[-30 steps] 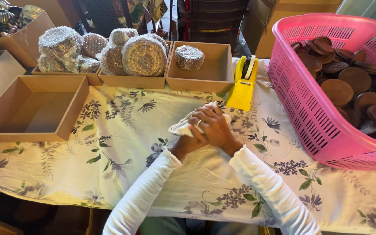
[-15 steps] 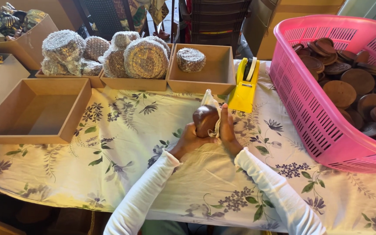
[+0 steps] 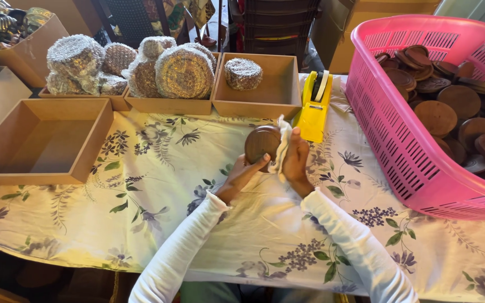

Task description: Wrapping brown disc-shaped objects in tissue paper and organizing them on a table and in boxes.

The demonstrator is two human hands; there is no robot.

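Note:
A round brown wooden disc (image 3: 261, 142) stands on edge above the flowered tablecloth (image 3: 158, 185), propped up by the fingers of my left hand (image 3: 241, 175). Pressed against the disc's right side is a white cloth (image 3: 282, 148), held in my right hand (image 3: 297, 161). Both arms wear white sleeves. The hands are at the table's middle, just in front of the yellow tape dispenser (image 3: 313, 106).
A pink plastic basket (image 3: 399, 140) at right holds several brown wooden discs (image 3: 439, 115). Wooden trays at the back hold bubble-wrapped round bundles (image 3: 185, 72); one tray (image 3: 279, 92) holds a single bundle. An empty wooden tray (image 3: 43, 143) sits at left, cardboard boxes beyond it.
The cloth-covered bundle under my hands was lifted and unwrapped; the disc now stands higher and flatter to view, with the cloth moved to its right side.

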